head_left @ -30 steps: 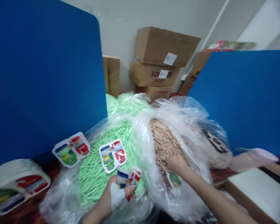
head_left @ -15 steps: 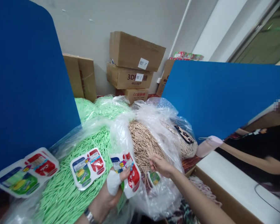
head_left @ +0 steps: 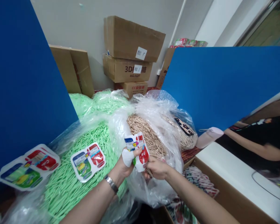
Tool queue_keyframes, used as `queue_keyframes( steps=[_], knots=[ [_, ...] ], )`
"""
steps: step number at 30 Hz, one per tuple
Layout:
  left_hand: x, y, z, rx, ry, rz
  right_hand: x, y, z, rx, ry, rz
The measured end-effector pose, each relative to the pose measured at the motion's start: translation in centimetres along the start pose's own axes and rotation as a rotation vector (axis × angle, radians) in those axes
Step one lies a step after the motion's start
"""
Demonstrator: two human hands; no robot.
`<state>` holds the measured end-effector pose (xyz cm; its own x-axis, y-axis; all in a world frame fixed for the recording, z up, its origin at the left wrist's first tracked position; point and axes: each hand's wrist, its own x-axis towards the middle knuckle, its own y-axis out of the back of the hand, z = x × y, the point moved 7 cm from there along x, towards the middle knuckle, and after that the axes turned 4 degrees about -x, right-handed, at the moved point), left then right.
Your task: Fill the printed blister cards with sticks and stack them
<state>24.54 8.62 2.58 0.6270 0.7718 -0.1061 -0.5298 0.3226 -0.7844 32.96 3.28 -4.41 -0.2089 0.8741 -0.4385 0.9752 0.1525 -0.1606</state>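
Note:
My left hand, its thumb wrapped in white, grips a printed plastic packet with blue, green and red bottle pictures. My right hand is closed at the packet's lower right edge, pinching what look like thin tan sticks, mostly hidden by the fingers. Behind both hands, a clear bag holds a heap of tan sticks. Left of them lies a pile of light green sticks. A similar double packet rests on the green sticks, and another packet lies farther left.
Blue partitions stand on both sides. Stacked cardboard boxes are at the wall. An open carton with packets in it is at lower right, beside a white surface. A co-worker's arm and a pale pink cup are at right.
My right hand has come from the tan heap down to the packet with sticks in its fingers. My left hand has moved the packet up and right to meet it. The view has shifted slightly.

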Motion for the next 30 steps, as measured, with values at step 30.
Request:
queue_keyframes(
  steps=[30],
  knots=[
    [-8.9, 5.8, 2.5, 0.976, -0.351, 0.222, -4.7, -7.3, -11.4, 0.021, 0.913, 0.585]
  ],
)
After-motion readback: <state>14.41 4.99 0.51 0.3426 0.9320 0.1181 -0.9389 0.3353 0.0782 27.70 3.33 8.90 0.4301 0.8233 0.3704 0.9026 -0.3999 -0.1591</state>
